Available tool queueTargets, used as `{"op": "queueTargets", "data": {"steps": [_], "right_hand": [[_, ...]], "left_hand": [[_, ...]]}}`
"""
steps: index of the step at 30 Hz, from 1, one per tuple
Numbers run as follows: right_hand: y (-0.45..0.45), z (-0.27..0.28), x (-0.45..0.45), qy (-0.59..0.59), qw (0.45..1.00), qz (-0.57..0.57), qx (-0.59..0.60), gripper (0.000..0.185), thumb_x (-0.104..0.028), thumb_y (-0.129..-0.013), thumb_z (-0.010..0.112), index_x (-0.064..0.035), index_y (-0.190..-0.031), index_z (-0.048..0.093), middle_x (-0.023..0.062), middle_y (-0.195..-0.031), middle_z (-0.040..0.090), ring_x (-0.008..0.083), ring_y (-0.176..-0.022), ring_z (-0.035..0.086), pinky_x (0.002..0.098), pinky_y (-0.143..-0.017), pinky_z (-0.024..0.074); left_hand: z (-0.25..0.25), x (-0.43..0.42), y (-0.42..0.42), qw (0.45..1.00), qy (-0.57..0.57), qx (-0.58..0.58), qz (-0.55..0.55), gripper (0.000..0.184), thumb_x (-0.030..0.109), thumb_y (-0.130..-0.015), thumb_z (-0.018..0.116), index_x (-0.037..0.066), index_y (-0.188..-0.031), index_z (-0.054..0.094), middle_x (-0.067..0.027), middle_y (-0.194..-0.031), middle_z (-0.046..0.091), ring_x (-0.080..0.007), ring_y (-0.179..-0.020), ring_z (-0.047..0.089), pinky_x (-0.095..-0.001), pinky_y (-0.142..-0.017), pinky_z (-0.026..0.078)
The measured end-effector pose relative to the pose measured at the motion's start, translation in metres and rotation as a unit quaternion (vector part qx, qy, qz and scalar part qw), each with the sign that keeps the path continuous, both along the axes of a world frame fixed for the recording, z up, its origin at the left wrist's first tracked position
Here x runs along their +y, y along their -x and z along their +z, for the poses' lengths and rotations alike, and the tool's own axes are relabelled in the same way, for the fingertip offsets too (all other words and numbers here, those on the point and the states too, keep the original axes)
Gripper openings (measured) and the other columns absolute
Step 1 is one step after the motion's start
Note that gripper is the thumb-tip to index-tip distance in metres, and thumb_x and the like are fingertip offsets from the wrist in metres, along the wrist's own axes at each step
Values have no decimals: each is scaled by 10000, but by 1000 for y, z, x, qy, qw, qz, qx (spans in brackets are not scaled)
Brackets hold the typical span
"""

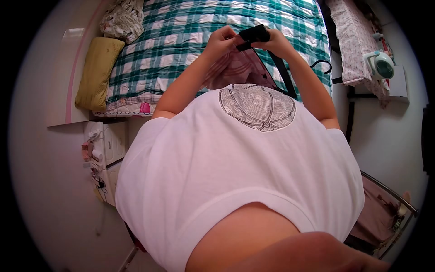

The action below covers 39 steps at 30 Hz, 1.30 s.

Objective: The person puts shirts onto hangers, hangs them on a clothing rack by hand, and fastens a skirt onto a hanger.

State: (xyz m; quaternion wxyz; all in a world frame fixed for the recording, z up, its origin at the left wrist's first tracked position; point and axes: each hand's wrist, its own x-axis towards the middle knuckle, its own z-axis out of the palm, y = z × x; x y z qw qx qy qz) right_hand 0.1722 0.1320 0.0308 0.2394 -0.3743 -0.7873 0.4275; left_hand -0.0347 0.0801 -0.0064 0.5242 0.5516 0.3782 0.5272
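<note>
Above the bed, out in front of my chest, both hands are close together on a wide black strap (254, 33). My left hand (223, 44) is closed, its fingertips pinching at the strap's left end; the exact grip is too small to make out. My right hand (276, 44) is wrapped around the right end of the same strap. A long black length (283, 75) runs down from beneath my right hand toward my shirt. Below the hands lies a pinkish striped cloth piece (238, 68) with a dark edge, partly hidden by my shirt.
A green and white plaid quilt (181, 41) covers the bed, with a black hook (322, 65) on it at right. At left are a mustard pillow (97, 72) and bundled patterned cloth (122, 20). A small fan (381, 65) stands right, a white drawer unit (113, 143) left.
</note>
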Motion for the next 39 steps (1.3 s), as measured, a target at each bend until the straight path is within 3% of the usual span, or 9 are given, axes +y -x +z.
{"op": "queueTargets", "data": {"steps": [5,18,21,23,29,31,32,35,39], "right_hand": [[-1,9,-5,18,1000,-8,-14,257,-231,-648,749,-27,-725,613,7,-592,553,90,-542,509,245,-504,393],[9,11,4,-63,994,81,-48,341,-235,-620,761,-3,-794,581,57,-630,575,148,-568,540,280,-543,431],[10,6,2,-128,991,-9,-47,439,-285,-609,772,-12,-863,542,87,-725,602,184,-640,578,310,-577,447],[6,13,-3,-164,979,-41,-110,396,-226,-668,736,-20,-926,518,81,-797,595,179,-702,577,300,-615,449],[-39,-13,0,-147,988,-25,-40,286,-220,-788,639,-46,-987,529,77,-928,601,184,-824,591,288,-717,463],[-53,-25,-5,-150,988,-20,0,278,-203,-798,627,-49,-1011,532,67,-954,601,177,-837,591,281,-728,463],[-59,-33,-7,-169,984,-21,50,274,-178,-806,613,-44,-1035,545,77,-907,615,192,-851,596,293,-732,468],[-83,-45,-12,-140,979,-124,79,217,-149,-813,595,-31,-992,565,66,-880,615,168,-805,599,275,-706,465],[-126,-98,0,-64,951,-271,135,181,-71,-784,548,-24,-959,552,67,-872,600,143,-820,579,251,-714,444]], "left_hand": [[0,1,-1,999,32,-29,-17,83,70,-818,586,28,-823,515,-32,-776,593,-83,-718,569,-221,-632,466],[26,4,-14,980,11,200,-18,280,157,-752,648,19,-978,559,-18,-789,577,-86,-715,517,-243,-641,426],[31,6,-15,969,-23,244,-5,237,161,-763,639,19,-943,577,-17,-800,582,-85,-719,520,-241,-643,425],[34,6,-17,965,-39,260,9,211,158,-774,632,25,-932,587,-17,-813,588,-78,-723,526,-231,-647,425],[14,5,-4,999,-11,15,50,191,158,-818,595,23,-950,565,-1,-784,578,-63,-684,515,-197,-598,407],[12,7,15,994,-14,74,79,194,146,-797,610,15,-935,575,-21,-790,595,-76,-704,546,-211,-624,435],[14,3,19,996,-6,32,78,182,156,-799,610,24,-918,570,4,-727,562,-55,-634,502,-200,-565,401],[-4,8,43,994,-6,24,106,165,183,-813,608,44,-879,549,57,-641,457,-31,-534,362,-196,-480,275],[-3,3,61,991,13,-17,130,172,197,-815,613,52,-877,546,54,-650,466,-31,-536,367,-196,-485,277]]}}
